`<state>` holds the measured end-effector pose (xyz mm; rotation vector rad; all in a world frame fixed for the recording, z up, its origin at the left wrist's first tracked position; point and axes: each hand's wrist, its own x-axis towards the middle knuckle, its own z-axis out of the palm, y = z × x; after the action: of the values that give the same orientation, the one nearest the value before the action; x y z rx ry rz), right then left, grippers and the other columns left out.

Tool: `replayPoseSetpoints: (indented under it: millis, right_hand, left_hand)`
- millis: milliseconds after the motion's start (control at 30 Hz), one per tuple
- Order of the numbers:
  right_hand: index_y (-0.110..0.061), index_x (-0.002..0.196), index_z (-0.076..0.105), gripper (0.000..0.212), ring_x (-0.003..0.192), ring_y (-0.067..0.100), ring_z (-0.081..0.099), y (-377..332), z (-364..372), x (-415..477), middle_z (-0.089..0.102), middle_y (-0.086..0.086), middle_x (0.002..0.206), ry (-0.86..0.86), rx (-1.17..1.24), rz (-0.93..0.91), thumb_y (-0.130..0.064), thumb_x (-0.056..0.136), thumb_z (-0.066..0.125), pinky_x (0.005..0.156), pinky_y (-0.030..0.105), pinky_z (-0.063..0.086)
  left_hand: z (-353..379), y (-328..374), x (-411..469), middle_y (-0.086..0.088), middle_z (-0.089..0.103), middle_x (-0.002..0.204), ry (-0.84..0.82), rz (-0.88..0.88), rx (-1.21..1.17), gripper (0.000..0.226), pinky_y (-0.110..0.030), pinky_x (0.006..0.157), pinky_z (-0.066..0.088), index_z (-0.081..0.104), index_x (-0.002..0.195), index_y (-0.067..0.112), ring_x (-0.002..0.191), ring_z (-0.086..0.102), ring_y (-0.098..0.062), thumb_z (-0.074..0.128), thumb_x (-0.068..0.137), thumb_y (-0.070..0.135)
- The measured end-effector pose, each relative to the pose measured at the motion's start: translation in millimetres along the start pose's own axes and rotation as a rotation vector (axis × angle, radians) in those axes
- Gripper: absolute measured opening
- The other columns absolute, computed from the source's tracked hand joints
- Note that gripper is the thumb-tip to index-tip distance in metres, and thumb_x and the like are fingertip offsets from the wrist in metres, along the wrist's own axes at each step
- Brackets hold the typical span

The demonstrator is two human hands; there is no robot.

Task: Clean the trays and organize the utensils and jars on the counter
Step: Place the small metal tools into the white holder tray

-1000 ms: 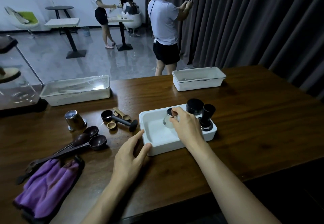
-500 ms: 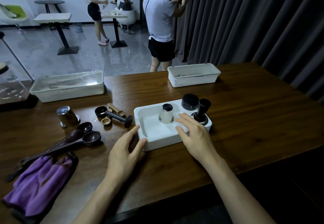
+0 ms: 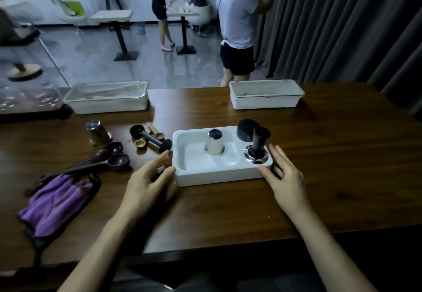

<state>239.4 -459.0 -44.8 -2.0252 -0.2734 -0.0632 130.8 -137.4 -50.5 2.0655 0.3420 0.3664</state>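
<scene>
Inside white tray point(image 3: 201, 177) — metal jar point(image 3: 214, 143), tamper point(image 3: 257, 147), black lid point(image 3: 246, 129).

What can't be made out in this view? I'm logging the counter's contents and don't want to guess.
- Far left tray: a reflective cover hides its contents.
- Far right tray: its near wall hides most of the inside.
- Spoon handles: their ends run under the purple cloth.
- Left hand: motion-blurred, so contact with the white tray is unclear.
- Steel cup: the dark top may be a lid; too dim to tell.

White tray point(image 3: 205, 175) — purple cloth point(image 3: 57, 202), brown table point(image 3: 319, 154)
</scene>
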Motion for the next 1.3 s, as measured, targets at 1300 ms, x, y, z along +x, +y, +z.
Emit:
replayPoseSetpoints:
  millis: [1300]
  right_hand:
    - [-0.033, 0.149, 0.044, 0.079, 0.128, 0.015, 0.056, -28.4, 101.0, 11.1, 0.053, 0.003, 0.147, 0.004, 0.166, 0.1, -0.029, 0.079, 0.08, 0.09, 0.008, 0.047]
  left_hand:
    - [-157.5, -83.2, 112.2, 0.0, 0.077, 0.108, 0.392, 0.026, 0.49, 0.029, -0.037, 0.08, 0.054, 0.07, 0.123, 0.036, 0.101, 0.071, -0.024, 0.068, 0.094, 0.031]
